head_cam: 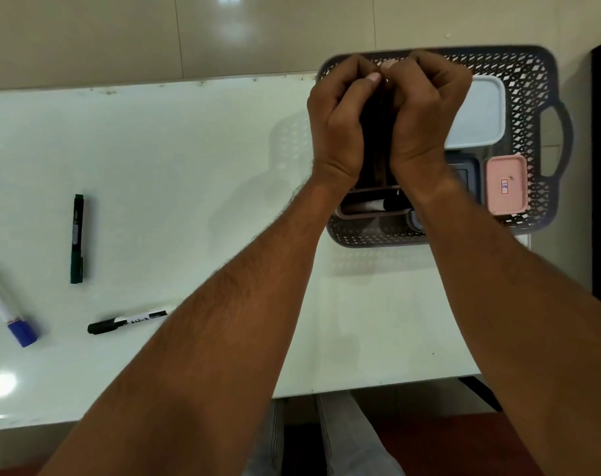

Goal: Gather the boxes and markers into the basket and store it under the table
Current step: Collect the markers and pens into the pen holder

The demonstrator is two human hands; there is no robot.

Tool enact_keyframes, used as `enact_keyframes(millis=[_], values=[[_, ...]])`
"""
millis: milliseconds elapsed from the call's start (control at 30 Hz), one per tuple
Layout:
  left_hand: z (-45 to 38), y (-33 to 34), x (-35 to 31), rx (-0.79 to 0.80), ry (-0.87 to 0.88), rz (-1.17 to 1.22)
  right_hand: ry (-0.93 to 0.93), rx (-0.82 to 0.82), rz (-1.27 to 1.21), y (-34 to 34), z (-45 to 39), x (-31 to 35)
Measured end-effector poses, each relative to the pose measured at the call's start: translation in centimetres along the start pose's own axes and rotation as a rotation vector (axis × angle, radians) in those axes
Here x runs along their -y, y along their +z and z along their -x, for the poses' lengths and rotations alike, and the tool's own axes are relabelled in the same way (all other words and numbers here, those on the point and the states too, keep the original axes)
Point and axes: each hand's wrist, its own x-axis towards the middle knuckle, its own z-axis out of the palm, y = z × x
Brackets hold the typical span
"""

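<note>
Over the basket (546, 84), at the counter's (189, 149) right end: left hand (340, 121) and right hand (426, 111) curled around a dark item, thumbs meeting at its far end; item mostly hidden, likely a box lid. Below it, an open box (374, 207) with markers inside. Press evenly along both edges; confirm full seating before release. Already in basket: pale box (481, 111), pink box (507, 185). Not yet gathered, well left on counter: green marker (77, 238), black marker (129, 320), blue marker (8, 309).

Boxes (507, 184) in basket (529, 68); markers (77, 238) on table.
</note>
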Motion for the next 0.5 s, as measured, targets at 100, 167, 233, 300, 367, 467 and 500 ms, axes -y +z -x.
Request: enact_keyframes(millis=[100,167,233,300,367,467,500], values=[[-0.01,-0.01,0.05,-0.005,-0.006,-0.010,-0.003,-0.004,0.020,0.08,0.02,-0.02],[0.01,0.02,0.08,-0.023,-0.019,-0.009,-0.009,-0.005,0.035,0.08,0.09,0.04],[0.01,0.01,0.07,-0.045,-0.027,-0.009,-0.019,-0.023,0.058,-0.02,0.01,0.07],[-0.09,-0.11,0.07,-0.056,-0.028,-0.007,-0.050,-0.066,0.109,-0.15,-0.12,0.10],[-0.16,-0.29,-0.04,-0.055,-0.032,-0.002,-0.081,-0.089,0.144,-0.29,-0.32,0.16],[0.13,-0.68,-0.38,-0.055,-0.035,-0.004,-0.109,-0.104,0.206,-0.47,-0.50,0.17],[0.28,-0.81,-0.49,-0.061,-0.033,-0.009,-0.125,-0.108,0.233,-0.49,-0.49,0.16]])
